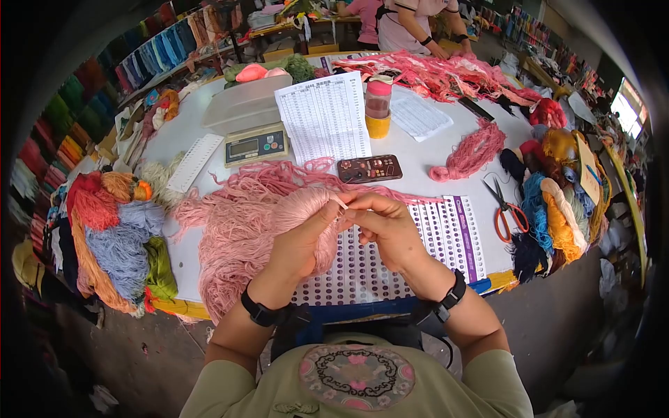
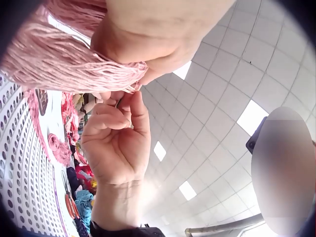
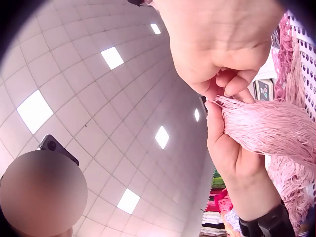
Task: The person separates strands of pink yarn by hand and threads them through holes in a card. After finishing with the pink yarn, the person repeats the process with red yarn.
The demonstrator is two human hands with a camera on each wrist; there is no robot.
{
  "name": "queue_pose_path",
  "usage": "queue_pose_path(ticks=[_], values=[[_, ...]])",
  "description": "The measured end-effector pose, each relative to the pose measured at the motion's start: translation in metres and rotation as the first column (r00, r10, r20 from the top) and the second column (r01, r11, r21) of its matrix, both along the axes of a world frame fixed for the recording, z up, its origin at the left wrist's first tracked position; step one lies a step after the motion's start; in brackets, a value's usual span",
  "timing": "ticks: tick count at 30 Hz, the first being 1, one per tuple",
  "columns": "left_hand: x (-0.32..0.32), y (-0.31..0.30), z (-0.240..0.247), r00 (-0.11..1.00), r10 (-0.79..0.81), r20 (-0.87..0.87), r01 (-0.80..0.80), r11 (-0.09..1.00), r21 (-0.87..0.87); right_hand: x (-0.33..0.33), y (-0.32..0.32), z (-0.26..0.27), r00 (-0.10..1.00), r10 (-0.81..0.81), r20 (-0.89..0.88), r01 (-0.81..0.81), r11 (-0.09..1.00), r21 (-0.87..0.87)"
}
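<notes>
Holding: gripped pink skein in left hand, fingers curled round; pinched its end with right hand, above dotted card
Wrist views: caught pinch close, ceiling behind
Head view only: scale; scissors

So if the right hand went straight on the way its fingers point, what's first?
The pink yarn bundle, already at the right hand's fingertips; then likely the left hand.
</notes>
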State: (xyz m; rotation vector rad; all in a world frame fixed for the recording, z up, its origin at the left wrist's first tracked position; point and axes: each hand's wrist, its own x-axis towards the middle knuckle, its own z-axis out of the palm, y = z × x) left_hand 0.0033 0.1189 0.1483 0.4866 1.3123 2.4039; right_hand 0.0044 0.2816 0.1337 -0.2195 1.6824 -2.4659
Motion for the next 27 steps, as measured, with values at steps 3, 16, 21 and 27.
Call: queue_pose_path(ticks=[3, 16, 21, 27], values=[[-0.001, 0.003, -0.003, 0.999, 0.048, -0.018, -0.05, 0.992, -0.117, 0.0, 0.002, -0.002, 1.0, 0.002, 0.017, -0.001, 0.998, -0.056], [-0.012, 0.002, -0.019, 0.997, 0.034, 0.072, -0.043, 0.99, 0.134, -0.002, 0.003, 0.004, 0.982, 0.024, 0.187, 0.038, 0.947, -0.319], [-0.006, 0.004, -0.011, 0.996, -0.005, 0.087, -0.019, 0.959, 0.282, -0.002, 0.001, 0.004, 0.99, 0.03, 0.139, -0.009, 0.989, -0.15], [-0.004, 0.005, -0.022, 0.998, -0.059, -0.037, 0.061, 0.997, 0.04, 0.004, -0.008, 0.012, 1.0, -0.001, 0.018, -0.001, 0.993, 0.118]])
